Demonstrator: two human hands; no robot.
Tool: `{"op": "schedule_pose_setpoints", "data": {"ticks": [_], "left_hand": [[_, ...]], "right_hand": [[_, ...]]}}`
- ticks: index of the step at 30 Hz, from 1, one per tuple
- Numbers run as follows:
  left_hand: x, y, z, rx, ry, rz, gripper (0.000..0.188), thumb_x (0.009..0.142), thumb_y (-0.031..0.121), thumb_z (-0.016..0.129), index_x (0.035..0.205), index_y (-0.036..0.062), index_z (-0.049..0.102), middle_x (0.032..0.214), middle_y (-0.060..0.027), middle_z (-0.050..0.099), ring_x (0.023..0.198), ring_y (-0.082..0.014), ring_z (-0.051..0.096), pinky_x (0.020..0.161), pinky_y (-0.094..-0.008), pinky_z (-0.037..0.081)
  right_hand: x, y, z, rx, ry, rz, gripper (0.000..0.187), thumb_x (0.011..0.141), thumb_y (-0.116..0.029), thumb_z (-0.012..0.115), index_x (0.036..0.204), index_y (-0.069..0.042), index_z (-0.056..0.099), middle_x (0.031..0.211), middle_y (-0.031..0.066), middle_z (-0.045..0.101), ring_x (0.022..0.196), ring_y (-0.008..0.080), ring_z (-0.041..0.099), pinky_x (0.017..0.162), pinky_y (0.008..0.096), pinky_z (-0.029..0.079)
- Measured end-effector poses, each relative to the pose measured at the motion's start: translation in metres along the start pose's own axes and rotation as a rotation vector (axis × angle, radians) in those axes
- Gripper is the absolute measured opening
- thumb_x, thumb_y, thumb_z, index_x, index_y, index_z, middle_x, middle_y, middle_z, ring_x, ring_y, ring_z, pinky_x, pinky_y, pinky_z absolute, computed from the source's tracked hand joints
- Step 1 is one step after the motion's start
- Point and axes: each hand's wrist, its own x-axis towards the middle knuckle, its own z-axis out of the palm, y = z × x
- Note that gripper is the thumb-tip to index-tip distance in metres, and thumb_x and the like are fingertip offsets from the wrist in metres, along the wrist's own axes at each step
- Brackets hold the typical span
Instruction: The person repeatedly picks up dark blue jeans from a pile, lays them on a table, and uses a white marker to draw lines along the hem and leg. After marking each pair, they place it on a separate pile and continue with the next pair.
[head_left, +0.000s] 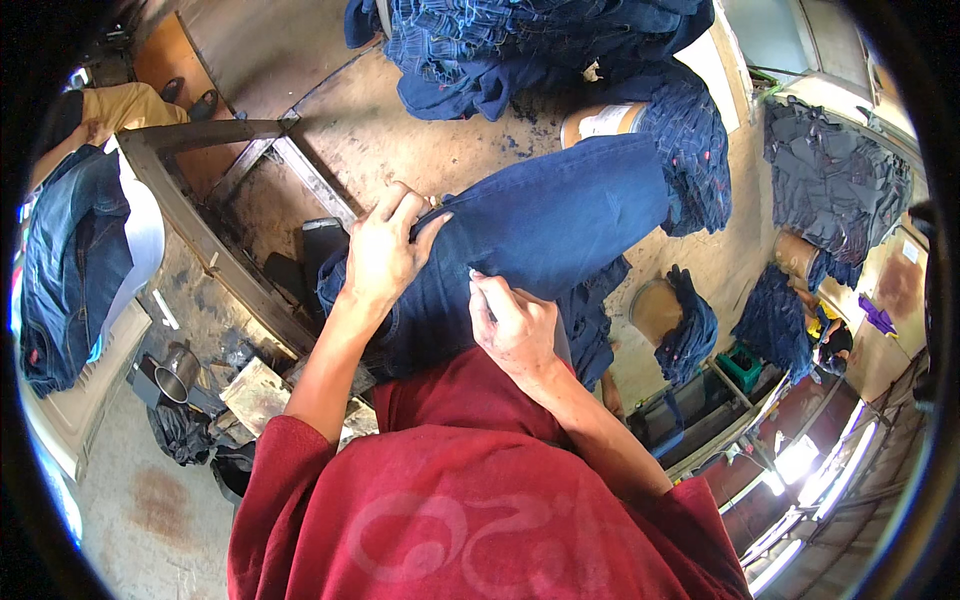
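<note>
A pair of dark blue jeans (570, 205) lies stretched in front of me, running from my lap toward the upper right. At its far left edge, my left hand (385, 250) has its fingers curled over the denim, with the thumb pressed toward them. My right hand (515, 325) is closed in a pinch just above the middle of the cloth. A small pale tip shows at its fingertips, against a dark spot on the denim; I cannot make out what it is.
Piled jeans (550, 45) rise at the far side. More denim hangs over drums at the right, beside grey garments (835, 170). At left, jeans (75, 270) drape over a wooden-framed table (220, 290), near a metal cup (178, 372). Another person's legs (130, 105) show at upper left.
</note>
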Motion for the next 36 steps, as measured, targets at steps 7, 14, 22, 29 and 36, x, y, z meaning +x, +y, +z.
{"op": "schedule_pose_setpoints", "data": {"ticks": [7,14,22,29,36], "left_hand": [[0.001,0.003,-0.002,-0.009,0.011,-0.002,0.031,0.088,0.023,0.093,0.093,0.0049,0.067,0.091,-0.0115,0.065,0.07,-0.036,0.069,0.062,-0.042,0.058],[0.001,-0.001,0.003,0.01,-0.005,-0.034,0.035,0.086,0.025,0.094,0.094,0.0047,0.067,0.093,-0.0117,0.066,0.075,-0.0358,0.07,0.065,-0.0424,0.058],[-0.087,0.052,-0.075,0.253,0.275,-0.481,0.071,0.074,0.038,0.102,0.119,-0.0008,0.063,0.114,-0.0211,0.065,0.106,-0.0426,0.063,0.098,-0.0518,0.053],[-0.185,0.068,-0.023,0.252,0.373,-0.605,0.03,0.091,0.021,0.09,0.101,0.0006,0.071,0.088,-0.0144,0.066,0.089,-0.034,0.065,0.084,-0.0475,0.052],[-0.191,0.096,0.004,0.359,0.53,-0.653,0.05,0.09,0.031,0.092,0.12,-0.0037,0.071,0.117,-0.0226,0.067,0.114,-0.0437,0.062,0.102,-0.0529,0.049]], "right_hand": [[-0.001,0.001,0.0,0.002,-0.007,0.003,0.012,0.098,-0.012,0.074,0.11,-0.009,0.073,0.069,0.0064,0.072,0.056,0.0238,0.071,0.049,0.038,0.056],[-0.005,0.003,-0.002,-0.004,-0.072,0.045,0.014,0.098,-0.015,0.078,0.111,-0.012,0.073,0.073,0.0077,0.075,0.058,0.0251,0.074,0.052,0.0394,0.058],[-0.033,0.055,-0.064,0.509,0.118,0.463,0.017,0.107,-0.01,0.073,0.119,0.002,0.074,0.093,0.0135,0.084,0.083,0.0166,0.083,0.071,0.0295,0.063],[-0.058,0.103,-0.09,0.571,0.035,0.48,0.018,0.108,-0.01,0.072,0.118,0.005,0.072,0.089,0.0117,0.083,0.081,0.0154,0.081,0.073,0.0294,0.062],[-0.069,0.104,-0.114,0.495,-0.009,0.264,0.015,0.107,-0.012,0.072,0.119,-0.003,0.073,0.092,0.0148,0.083,0.082,0.0225,0.084,0.072,0.0328,0.062]]}}
